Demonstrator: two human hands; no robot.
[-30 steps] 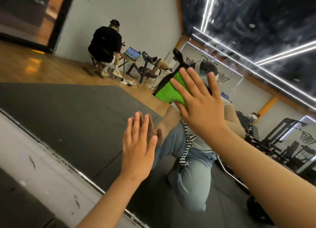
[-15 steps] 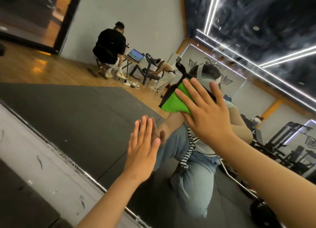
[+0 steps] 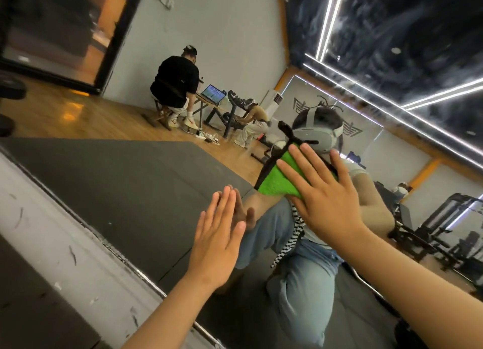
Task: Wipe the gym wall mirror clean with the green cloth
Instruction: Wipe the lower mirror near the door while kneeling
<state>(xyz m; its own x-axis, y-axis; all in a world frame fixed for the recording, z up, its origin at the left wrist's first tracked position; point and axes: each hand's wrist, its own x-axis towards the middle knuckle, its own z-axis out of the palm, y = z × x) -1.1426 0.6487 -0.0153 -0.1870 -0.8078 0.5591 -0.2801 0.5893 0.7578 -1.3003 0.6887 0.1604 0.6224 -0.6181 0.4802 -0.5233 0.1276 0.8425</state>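
The wall mirror point(image 3: 136, 191) fills most of the head view and reflects the gym. My right hand point(image 3: 324, 202) lies flat with spread, straight fingers on the bright green cloth point(image 3: 277, 184), pressing it against the glass right of centre. Only the cloth's left part and its black edge show beyond my fingers. My left hand point(image 3: 217, 239) is flat on the glass lower left of the cloth, fingers straight and together, its reflection meeting the fingertips.
A scuffed white strip point(image 3: 52, 244) with a metal trim borders the mirror at lower left. The glass reflects my kneeling figure, a seated person at a laptop table point(image 3: 177, 87), dumbbell racks and gym machines point(image 3: 431, 233).
My right hand has slid the green cloth a little lower and to the right across the glass. The view has shifted slightly; my left hand stays flat on the mirror.
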